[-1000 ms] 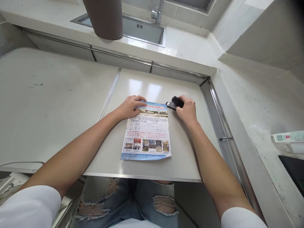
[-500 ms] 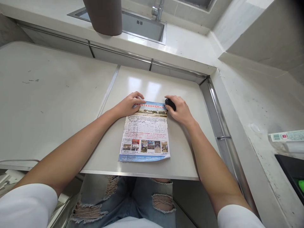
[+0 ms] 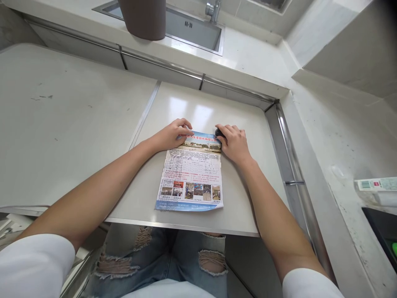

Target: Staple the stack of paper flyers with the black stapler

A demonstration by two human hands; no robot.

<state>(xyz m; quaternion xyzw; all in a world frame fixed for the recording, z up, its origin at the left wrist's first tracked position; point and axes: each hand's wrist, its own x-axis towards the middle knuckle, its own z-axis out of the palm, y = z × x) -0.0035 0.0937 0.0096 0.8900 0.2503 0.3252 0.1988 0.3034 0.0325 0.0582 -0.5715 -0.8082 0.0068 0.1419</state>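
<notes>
A printed leaflet (image 3: 191, 176) with photos and red text lies flat on the small white table (image 3: 242, 198) in front of me. My left hand (image 3: 172, 135) rests on its top left corner, fingers curled down onto the paper. My right hand (image 3: 235, 142) is closed over a small black stapler (image 3: 218, 133) at the leaflet's top right corner; only the stapler's tip shows past my fingers.
A wide white counter (image 3: 68, 120) lies to the left. A steel sink (image 3: 189, 31) with a tap and a brown cylinder (image 3: 144, 18) stand at the back. A metal rail (image 3: 293, 165) and a white ledge with a barcoded packet (image 3: 376, 184) run along the right.
My right hand has slid the stapler left onto the leaflet's top right corner and now covers most of it. My left hand has stayed on the top left corner.
</notes>
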